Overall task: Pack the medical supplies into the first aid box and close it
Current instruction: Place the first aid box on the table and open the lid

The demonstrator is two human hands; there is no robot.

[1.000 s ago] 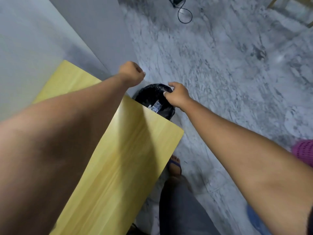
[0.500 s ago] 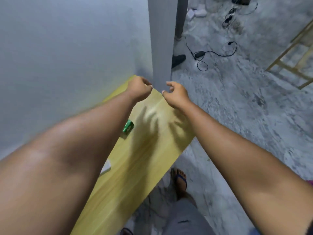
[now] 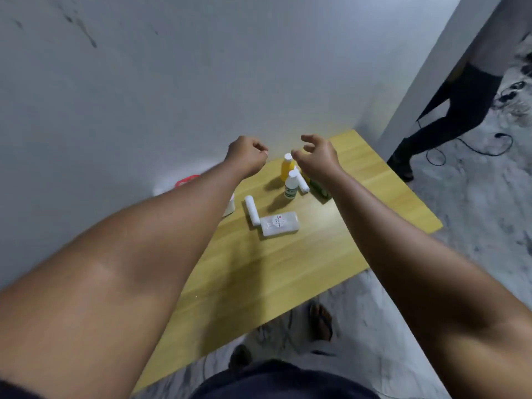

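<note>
The medical supplies lie loose on the wooden table (image 3: 374, 214): a yellow bottle (image 3: 287, 167) and white bottle (image 3: 291, 185) just below the right hand (image 3: 318, 158), whose fingers curl half-open and empty. The left hand (image 3: 247, 155) is fisted (contents untellable). Take the upright bottles by the body, one at a time.

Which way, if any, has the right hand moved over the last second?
Yes. It was past the table's end, over a black bin; now the right hand is back over the table, near the yellow bottle.
</note>
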